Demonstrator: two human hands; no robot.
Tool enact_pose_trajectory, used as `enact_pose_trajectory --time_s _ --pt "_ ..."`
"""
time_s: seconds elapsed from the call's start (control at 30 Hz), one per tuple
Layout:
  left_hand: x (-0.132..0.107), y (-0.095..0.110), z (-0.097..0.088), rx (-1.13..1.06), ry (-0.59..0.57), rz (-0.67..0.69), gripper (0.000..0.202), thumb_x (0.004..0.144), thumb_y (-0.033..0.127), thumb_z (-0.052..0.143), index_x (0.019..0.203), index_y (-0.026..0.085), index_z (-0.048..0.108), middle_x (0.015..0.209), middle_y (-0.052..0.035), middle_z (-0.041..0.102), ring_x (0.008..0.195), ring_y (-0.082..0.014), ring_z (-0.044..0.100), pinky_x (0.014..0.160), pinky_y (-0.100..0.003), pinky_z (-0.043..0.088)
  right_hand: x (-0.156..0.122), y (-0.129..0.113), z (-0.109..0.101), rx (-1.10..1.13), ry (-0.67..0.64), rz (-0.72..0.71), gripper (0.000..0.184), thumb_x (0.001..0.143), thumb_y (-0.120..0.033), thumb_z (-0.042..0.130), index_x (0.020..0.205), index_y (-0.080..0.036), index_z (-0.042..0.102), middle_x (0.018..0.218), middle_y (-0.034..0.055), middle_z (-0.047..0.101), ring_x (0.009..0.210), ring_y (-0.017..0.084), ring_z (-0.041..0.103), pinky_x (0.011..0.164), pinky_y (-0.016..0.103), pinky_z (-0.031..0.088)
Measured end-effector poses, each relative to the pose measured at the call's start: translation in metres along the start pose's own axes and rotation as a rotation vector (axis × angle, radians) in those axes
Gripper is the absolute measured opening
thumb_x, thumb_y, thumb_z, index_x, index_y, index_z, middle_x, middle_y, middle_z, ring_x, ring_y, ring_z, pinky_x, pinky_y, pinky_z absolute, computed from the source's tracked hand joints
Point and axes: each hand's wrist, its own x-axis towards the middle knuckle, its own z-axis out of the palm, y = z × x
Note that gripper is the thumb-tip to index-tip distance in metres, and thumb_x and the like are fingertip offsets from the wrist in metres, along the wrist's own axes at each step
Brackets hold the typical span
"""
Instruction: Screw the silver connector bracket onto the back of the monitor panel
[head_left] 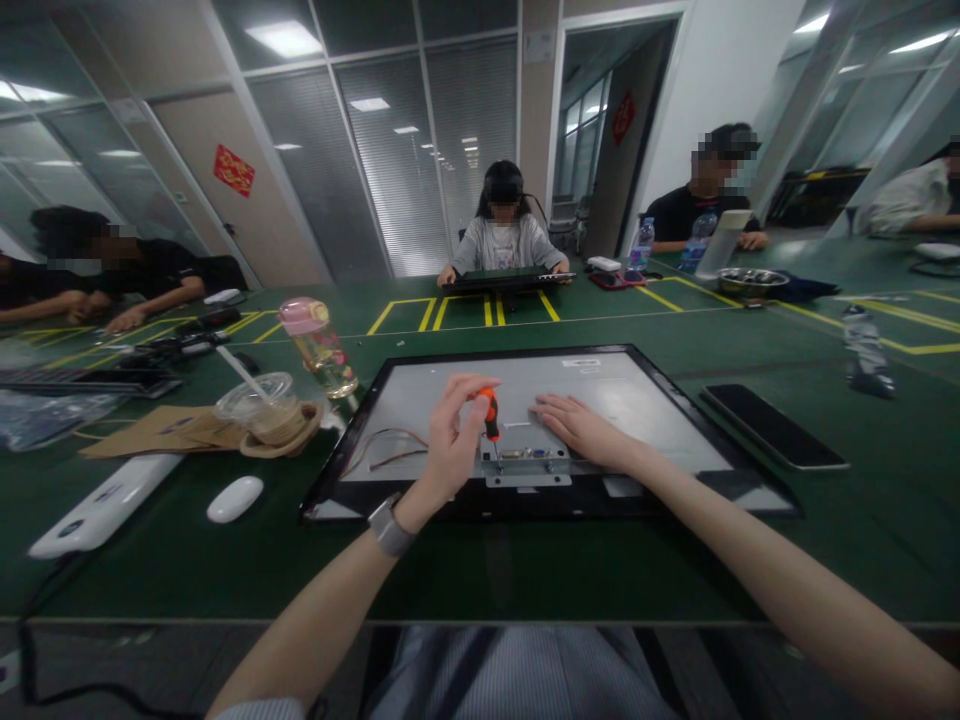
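A flat display panel (420, 390) with a grey metal back and black frame lies on the table before me. My left hand (454, 430) is closed around the handle of an orange and black screwdriver (490, 410), held upright. Its tip points down at a metal bracket (525, 467) with connector ports along the panel's near edge; whether it sits in a screw I cannot tell. My right hand (581, 428) lies flat on the panel's back, fingers stretched out, to the right of the screwdriver. Thin cables (390, 447) curl over the panel's left part.
To the left are a white mouse (235, 499), a white power strip (105, 505), an iced drink cup (262, 405) and a pink-lided bottle (319, 345). A black phone (772, 425) lies to the right. A person (504, 235) sits opposite, holding another panel; others sit farther off.
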Motion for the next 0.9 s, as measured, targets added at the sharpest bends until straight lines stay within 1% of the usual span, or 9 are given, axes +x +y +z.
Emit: enact_pose_trajectory --time_s 0.1,0.17,0.3,0.4,0.5,0.6,0.7,0.83,0.9 --pt "0.0002 0.0 0.0001 0.059 0.067 0.044 0.016 0.094 0.035 0.067 0.101 0.023 0.074 0.091 -0.0025 0.059 0.084 -0.0152 0.058 0.079 -0.029 0.05 0.0002 0.0002 0.0006 -0.008 0.0 -0.003 0.058 0.107 -0.043 0.022 0.146 -0.017 0.056 0.158 0.0152 0.048 0.148 0.031 0.041 0.122 0.056 0.027" --pt "-0.0001 0.0022 0.0004 0.064 0.057 0.042 0.017 0.098 0.033 0.061 0.104 0.023 0.073 0.092 -0.0031 0.06 0.085 -0.0151 0.059 0.079 -0.029 0.05 0.0001 0.0004 0.001 -0.006 0.007 -0.005 0.058 0.107 -0.043 0.022 0.145 -0.017 0.056 0.158 0.0154 0.048 0.148 0.031 0.041 0.122 0.056 0.027" --pt "-0.0008 0.0045 0.0002 0.0 -0.016 0.003 0.03 0.106 0.03 0.041 0.113 0.021 0.068 0.098 -0.0058 0.066 0.089 -0.016 0.063 0.083 -0.031 0.051 0.0001 0.0007 0.0013 0.009 0.008 0.007 0.058 0.107 -0.044 0.022 0.145 -0.017 0.057 0.157 0.0155 0.049 0.148 0.032 0.041 0.122 0.057 0.027" --pt "-0.0002 0.0022 -0.0001 0.034 0.013 0.02 0.02 0.099 0.033 0.056 0.105 0.021 0.072 0.099 -0.0059 0.063 0.094 -0.018 0.061 0.085 -0.033 0.051 0.0006 0.0012 0.0017 0.009 0.003 0.01 0.058 0.107 -0.044 0.022 0.145 -0.017 0.057 0.158 0.0151 0.049 0.149 0.032 0.04 0.122 0.057 0.027" --pt "0.0004 0.0019 0.0005 0.076 0.055 0.027 0.014 0.092 0.031 0.068 0.101 0.023 0.074 0.093 -0.0036 0.058 0.09 -0.0172 0.059 0.084 -0.032 0.051 0.001 0.0022 0.0022 0.002 0.009 0.005 0.057 0.107 -0.044 0.023 0.145 -0.018 0.057 0.157 0.0146 0.049 0.149 0.032 0.04 0.122 0.057 0.027" --pt "0.0002 0.0047 0.0011 0.02 0.015 -0.007 0.021 0.1 0.029 0.056 0.112 0.022 0.071 0.093 -0.0039 0.062 0.086 -0.0154 0.061 0.08 -0.03 0.052 0.0007 0.0026 0.0024 0.003 0.006 0.007 0.057 0.107 -0.044 0.023 0.145 -0.018 0.057 0.158 0.0148 0.049 0.149 0.032 0.04 0.122 0.057 0.028" --pt "-0.0003 0.0058 0.0003 -0.069 -0.022 -0.042 0.027 0.104 0.029 0.046 0.118 0.022 0.067 0.098 -0.0054 0.068 0.089 -0.0158 0.065 0.081 -0.03 0.054 0.0003 0.0022 0.0022 0.009 0.007 0.007 0.059 0.107 -0.045 0.021 0.145 -0.018 0.057 0.158 0.0144 0.049 0.149 0.032 0.04 0.122 0.057 0.027" --pt "-0.0002 0.002 -0.0017 -0.105 -0.072 -0.056 0.03 0.104 0.03 0.045 0.125 0.022 0.066 0.109 -0.0079 0.071 0.095 -0.0176 0.068 0.085 -0.033 0.056 0.0 0.0011 0.0016 0.011 0.014 0.012 0.06 0.107 -0.047 0.02 0.145 -0.018 0.057 0.157 0.0146 0.049 0.149 0.031 0.04 0.122 0.057 0.027" --pt "0.0 0.0004 -0.0015 -0.094 -0.084 -0.043 0.031 0.103 0.03 0.048 0.128 0.022 0.065 0.11 -0.0084 0.071 0.096 -0.0178 0.067 0.086 -0.033 0.055 0.0 0.0007 0.0013 0.011 0.01 0.01 0.06 0.107 -0.047 0.021 0.146 -0.018 0.056 0.158 0.0148 0.049 0.149 0.032 0.04 0.122 0.057 0.027"
